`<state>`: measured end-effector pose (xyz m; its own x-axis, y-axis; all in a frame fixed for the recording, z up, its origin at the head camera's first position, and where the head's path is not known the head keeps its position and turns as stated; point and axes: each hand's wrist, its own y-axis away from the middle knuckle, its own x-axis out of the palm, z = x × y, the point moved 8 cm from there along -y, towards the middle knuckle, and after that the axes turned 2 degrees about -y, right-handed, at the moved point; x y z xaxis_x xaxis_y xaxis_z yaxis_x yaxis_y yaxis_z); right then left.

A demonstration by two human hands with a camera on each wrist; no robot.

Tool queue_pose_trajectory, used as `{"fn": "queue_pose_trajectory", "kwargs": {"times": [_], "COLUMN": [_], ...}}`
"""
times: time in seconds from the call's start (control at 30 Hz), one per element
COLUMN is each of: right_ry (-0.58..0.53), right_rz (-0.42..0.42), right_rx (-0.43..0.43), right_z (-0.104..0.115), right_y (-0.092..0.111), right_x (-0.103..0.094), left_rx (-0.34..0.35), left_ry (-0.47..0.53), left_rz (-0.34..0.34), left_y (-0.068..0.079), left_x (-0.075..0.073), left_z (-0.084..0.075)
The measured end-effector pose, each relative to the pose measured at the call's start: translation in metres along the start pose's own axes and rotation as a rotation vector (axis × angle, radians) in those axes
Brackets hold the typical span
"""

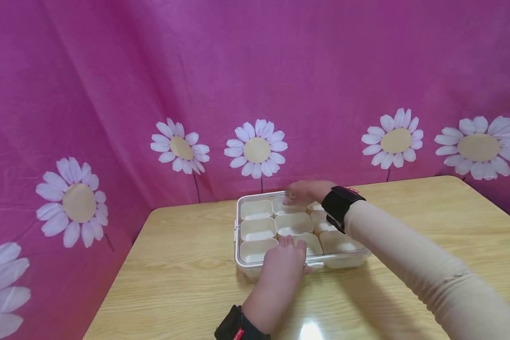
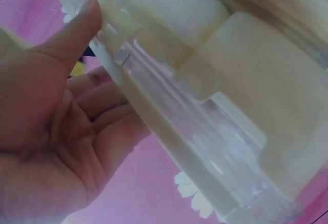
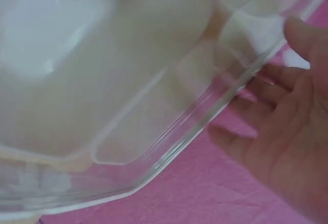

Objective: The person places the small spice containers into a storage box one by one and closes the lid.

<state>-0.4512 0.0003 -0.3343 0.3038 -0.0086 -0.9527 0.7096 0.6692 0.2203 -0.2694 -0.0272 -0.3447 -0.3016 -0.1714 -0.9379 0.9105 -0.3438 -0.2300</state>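
A clear plastic storage box (image 1: 243, 269) with a white rim sits on the table, holding several cream inner compartments (image 1: 258, 229) in rows. My left hand (image 1: 284, 264) grips the near edge beside a front latch (image 1: 316, 265); in the left wrist view its thumb (image 2: 84, 26) lies against the wall and its fingers reach over the rim. My right hand (image 1: 308, 191) holds the far edge near the back. In the right wrist view, the right thumb (image 3: 302, 34) is at the clear wall and the fingers curve over the rim. My right forearm hides the box's right side.
The wooden table (image 1: 174, 283) reaches back to a purple-pink cloth backdrop (image 1: 323, 71) with white daisies. Another latch (image 1: 236, 231) shows on the box's left side. Both wrists wear black straps (image 1: 341, 203).
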Motion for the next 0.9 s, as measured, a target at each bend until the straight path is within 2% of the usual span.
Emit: {"fn": "queue_pose_trajectory", "kwargs": {"times": [0.07,0.13,0.27,0.43,0.57,0.67,0.77,0.83,0.9], "right_ry": [0.007,0.027,0.017,-0.042,-0.078,-0.09,-0.11,-0.113,-0.12], "right_rz": [-0.017,-0.072,-0.188,-0.355,-0.454,-0.511,-0.548,-0.559,-0.567], "right_rx": [-0.01,-0.025,0.005,0.017,0.05,0.084,0.116,0.141,0.168], "right_z": [0.003,0.008,0.017,0.033,0.038,0.03,0.013,-0.002,-0.016], "right_y": [0.008,0.018,0.044,0.072,0.087,0.096,0.102,0.106,0.112], "right_x": [0.003,0.003,0.007,0.018,0.03,0.036,0.034,0.03,0.025], "left_rx": [-0.026,-0.042,-0.064,-0.086,-0.109,-0.116,-0.083,-0.092,-0.14], "left_ry": [-0.008,-0.021,-0.009,0.084,0.249,0.383,0.443,0.469,0.497], "left_rz": [-0.023,-0.067,-0.144,-0.126,-0.057,-0.02,-0.028,-0.025,-0.012], "left_y": [-0.004,-0.008,-0.017,-0.026,-0.028,-0.027,-0.024,-0.021,-0.018], "left_x": [0.005,0.011,0.023,0.04,0.054,0.063,0.063,0.06,0.055], "left_z": [0.005,0.01,0.024,0.046,0.062,0.073,0.085,0.099,0.119]}}
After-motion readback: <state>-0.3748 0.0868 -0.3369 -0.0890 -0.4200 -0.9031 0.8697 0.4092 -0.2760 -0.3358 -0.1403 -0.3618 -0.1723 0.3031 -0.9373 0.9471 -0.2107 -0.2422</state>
